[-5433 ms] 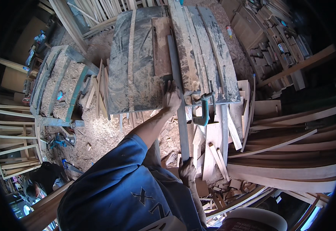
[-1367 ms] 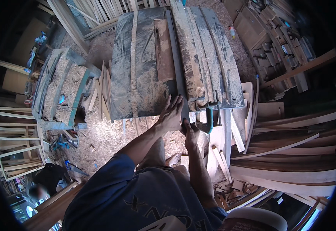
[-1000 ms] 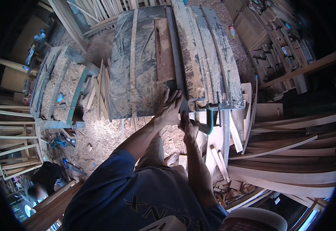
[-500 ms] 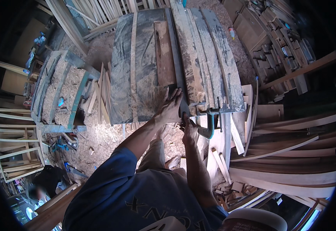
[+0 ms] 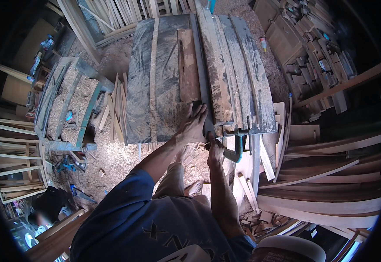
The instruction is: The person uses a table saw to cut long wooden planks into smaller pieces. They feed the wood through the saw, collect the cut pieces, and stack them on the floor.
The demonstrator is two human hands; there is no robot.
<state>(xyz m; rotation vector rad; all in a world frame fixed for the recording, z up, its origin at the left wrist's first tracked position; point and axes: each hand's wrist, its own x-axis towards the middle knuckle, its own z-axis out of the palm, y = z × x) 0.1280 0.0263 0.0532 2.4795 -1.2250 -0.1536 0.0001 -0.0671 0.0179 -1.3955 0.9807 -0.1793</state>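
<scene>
My left hand (image 5: 192, 126) lies with fingers stretched out on a dark wooden strip (image 5: 200, 65) at the near edge of a dusty table saw top (image 5: 142, 78). Just behind it, my right hand (image 5: 214, 148) grips the near end of that strip. The strip runs along a pale fence board (image 5: 212, 65), beside a reddish-brown insert plate (image 5: 188, 65). A teal C-clamp (image 5: 236, 153) fastens the fence at the table's near right edge, just right of my right hand.
A second wooden machine stand (image 5: 68, 105) is at left, beside loose sticks (image 5: 112, 113). Stacked curved boards (image 5: 326, 174), offcuts (image 5: 313, 65) and upright slats (image 5: 120, 13) surround the saw. Another person (image 5: 48, 205) bends at lower left. Sawdust and scraps cover the floor (image 5: 107, 166).
Over five seconds my right hand moved forward to the table edge with the strip. Since one second ago both hands have stayed in place; the table sits slightly lower in view.
</scene>
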